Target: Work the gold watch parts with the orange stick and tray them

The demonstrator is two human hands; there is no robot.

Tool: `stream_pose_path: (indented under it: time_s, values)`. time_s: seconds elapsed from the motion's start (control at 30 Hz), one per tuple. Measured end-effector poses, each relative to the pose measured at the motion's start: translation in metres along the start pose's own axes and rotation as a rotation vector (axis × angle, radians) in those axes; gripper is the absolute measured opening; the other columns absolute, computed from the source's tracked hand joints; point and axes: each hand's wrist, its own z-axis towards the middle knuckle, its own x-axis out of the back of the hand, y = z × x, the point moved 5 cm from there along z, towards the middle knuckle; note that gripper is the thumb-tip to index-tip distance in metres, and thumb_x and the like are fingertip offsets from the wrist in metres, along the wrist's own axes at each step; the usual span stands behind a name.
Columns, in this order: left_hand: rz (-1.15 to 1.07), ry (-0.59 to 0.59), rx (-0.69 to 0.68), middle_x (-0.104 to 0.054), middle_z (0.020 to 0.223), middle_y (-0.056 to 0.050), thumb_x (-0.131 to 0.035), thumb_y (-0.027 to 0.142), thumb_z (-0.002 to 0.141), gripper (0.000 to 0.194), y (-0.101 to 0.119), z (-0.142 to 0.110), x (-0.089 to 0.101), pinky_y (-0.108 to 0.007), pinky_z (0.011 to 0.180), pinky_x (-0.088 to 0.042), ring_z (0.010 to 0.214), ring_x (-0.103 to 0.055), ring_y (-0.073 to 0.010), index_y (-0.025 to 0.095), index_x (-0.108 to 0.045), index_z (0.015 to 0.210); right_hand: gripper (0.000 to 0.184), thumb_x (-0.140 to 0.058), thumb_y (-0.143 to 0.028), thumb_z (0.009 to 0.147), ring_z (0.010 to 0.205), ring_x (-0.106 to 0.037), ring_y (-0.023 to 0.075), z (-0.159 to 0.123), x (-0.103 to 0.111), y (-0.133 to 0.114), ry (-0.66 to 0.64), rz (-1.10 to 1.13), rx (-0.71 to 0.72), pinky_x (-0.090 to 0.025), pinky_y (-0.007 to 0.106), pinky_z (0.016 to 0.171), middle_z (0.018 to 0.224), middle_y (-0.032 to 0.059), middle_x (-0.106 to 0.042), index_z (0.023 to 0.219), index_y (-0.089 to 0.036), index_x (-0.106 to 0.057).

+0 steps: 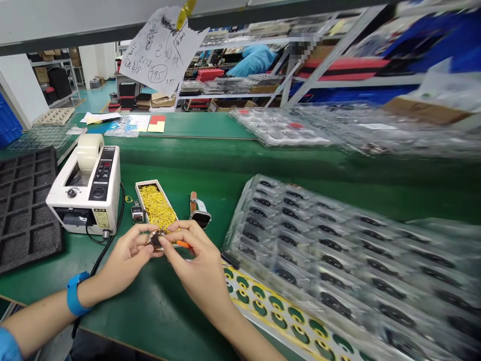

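Observation:
Between my two hands is a small round part [155, 240], dark in the middle with a metallic-looking edge; its exact kind is too small to make out. My left hand [126, 255], with a blue band on the wrist, pinches it from the left. Fingers of my right hand [195, 260] close on its right side, and an orange-tipped tool [183, 244] sticks out from under them. Just beyond the fingertips lies a white box [140, 184] full of yellow rings [156, 204]. A smartwatch [201, 217] rests to the right of the box, a small metal counter [137, 212] to its left.
A white tape dispenser [108, 175] and a black foam tray [30, 210] stand at left. Stacked clear plastic trays [259, 183] with dark parts fill the right, above a yellow-and-white sticker sheet [266, 301]. A handwritten paper [161, 55] hangs from the overhead beam.

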Motion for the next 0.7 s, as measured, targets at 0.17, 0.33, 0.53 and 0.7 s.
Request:
stream_pose_path:
  time_s: [0.17, 0.33, 0.53, 0.7]
  values:
    - [0.042, 0.105, -0.015, -0.07, 0.081, -0.005, -0.071, 0.043, 0.075, 0.04, -0.002, 0.003, 0.003, -0.031, 0.082, -0.054, 0.077, -0.068, -0.0154, 0.014, -0.054, 0.098, 0.012, -0.057, -0.012, 0.084, 0.079, -0.058, 0.0165, -0.003, -0.005, -0.002, 0.012, -0.067, 0.079, -0.048, 0.029, 0.068, 0.084, 0.003, -0.056, 0.075, -0.02, -0.058]
    - [0.058, 0.208, -0.036, -0.066, 0.067, 0.0, -0.073, 0.045, 0.072, 0.043, 0.0, 0.004, 0.006, -0.024, 0.07, -0.055, 0.064, -0.064, -0.0114, 0.014, -0.054, 0.094, 0.007, -0.06, -0.017, 0.085, 0.081, -0.056, 0.0184, -0.007, -0.005, -0.004, 0.106, -0.169, 0.139, -0.046, 0.03, 0.067, 0.085, 0.0034, -0.056, 0.087, -0.021, -0.053]
    - [0.105, 0.186, -0.029, -0.066, 0.074, -0.002, -0.068, 0.043, 0.076, 0.038, -0.004, 0.003, 0.006, -0.025, 0.07, -0.054, 0.067, -0.063, -0.0118, 0.015, -0.052, 0.096, 0.012, -0.053, -0.017, 0.087, 0.071, -0.056, 0.0152, 0.0, -0.012, 0.006, -0.071, -0.06, 0.032, -0.046, 0.026, 0.062, 0.079, 0.0016, -0.055, 0.076, -0.021, -0.052]
    - [0.456, 0.089, -0.062, -0.063, 0.08, -0.004, -0.056, 0.027, 0.083, 0.014, 0.001, 0.004, 0.01, -0.027, 0.073, -0.049, 0.074, -0.059, -0.0137, 0.014, -0.06, 0.087, 0.013, -0.052, -0.012, 0.086, 0.072, -0.057, 0.0156, 0.002, -0.009, -0.001, -0.063, -0.183, 0.167, -0.046, 0.026, 0.062, 0.078, 0.0023, -0.056, 0.076, -0.02, -0.05]
